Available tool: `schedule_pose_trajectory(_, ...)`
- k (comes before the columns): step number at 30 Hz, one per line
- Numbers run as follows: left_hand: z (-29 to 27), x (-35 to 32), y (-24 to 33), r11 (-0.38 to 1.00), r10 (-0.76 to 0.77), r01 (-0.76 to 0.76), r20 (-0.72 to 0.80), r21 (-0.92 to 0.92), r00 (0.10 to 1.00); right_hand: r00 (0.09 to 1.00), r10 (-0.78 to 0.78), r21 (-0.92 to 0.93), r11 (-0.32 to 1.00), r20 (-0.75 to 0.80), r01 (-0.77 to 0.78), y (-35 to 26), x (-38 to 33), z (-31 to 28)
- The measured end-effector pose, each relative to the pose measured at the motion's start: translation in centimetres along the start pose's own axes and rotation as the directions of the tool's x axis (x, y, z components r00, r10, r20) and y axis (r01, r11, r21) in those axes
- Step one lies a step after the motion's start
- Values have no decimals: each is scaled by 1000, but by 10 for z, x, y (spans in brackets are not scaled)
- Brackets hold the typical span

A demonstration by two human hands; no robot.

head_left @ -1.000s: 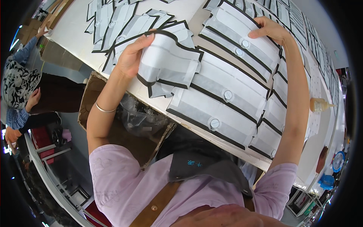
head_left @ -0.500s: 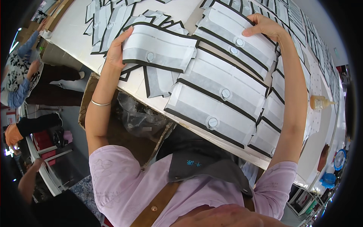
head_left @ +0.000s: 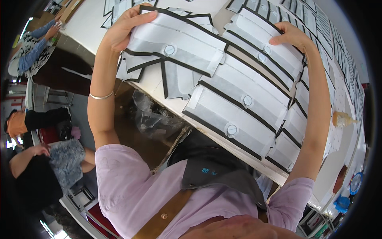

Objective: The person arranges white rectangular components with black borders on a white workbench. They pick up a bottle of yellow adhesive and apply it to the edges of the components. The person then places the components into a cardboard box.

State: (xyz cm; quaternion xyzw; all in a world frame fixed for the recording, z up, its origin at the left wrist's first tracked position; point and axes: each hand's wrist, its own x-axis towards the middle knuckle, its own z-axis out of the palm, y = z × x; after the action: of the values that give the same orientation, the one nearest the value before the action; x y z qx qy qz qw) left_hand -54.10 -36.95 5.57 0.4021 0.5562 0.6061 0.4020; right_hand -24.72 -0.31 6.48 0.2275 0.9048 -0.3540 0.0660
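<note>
Left hand (head_left: 126, 30) pinching white panel's (head_left: 181, 38) corner, right hand (head_left: 295, 38) pinching second panel's (head_left: 256, 32) far edge

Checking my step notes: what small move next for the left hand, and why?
Probably lower the left hand to flatten its white, black-edged panel: it pinches the left end above loose panels, while the right hand touches another panel.

Before me, my white, flat-surfaced worktop (head_left: 88, 28) carries thin white rectangular panels with black edging and round whitish discs (head_left: 217, 113), overlapping in rows. Loose white black-edged pieces (head_left: 177, 81) lie askew towards my left; a small amber nozzle-tipped bottle (head_left: 342, 119) sits at right.
</note>
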Motion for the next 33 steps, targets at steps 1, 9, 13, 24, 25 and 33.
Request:
schedule_pose_trajectory(1,-13,4,-8,999,-32,33,-40,31,999,1000,25,16,1000,4,-26,0,-2,0)
schedule_pose_trajectory(9,11,-12,-3,974,52,-43,-32,224,998,810,-482,-665,729,-333,160,-51,-21,17)
schedule_pose_trajectory(13,21,-39,2,973,107,-95,-49,209,993,623,-746,-347,663,-235,663,-142,-5,89)
schedule_pose_trajectory(24,4,-30,-27,968,150,-152,-26,-200,988,532,-824,-397,563,-195,725,-189,0,152)
schedule_pose_trajectory(25,3,-25,-34,982,183,-182,28,-49,983,507,-843,-440,529,-177,726,-191,-5,155)
schedule_pose_trajectory(33,11,8,-77,581,212,-371,305,725,928,205,-978,-652,184,-45,735,-180,-2,165)
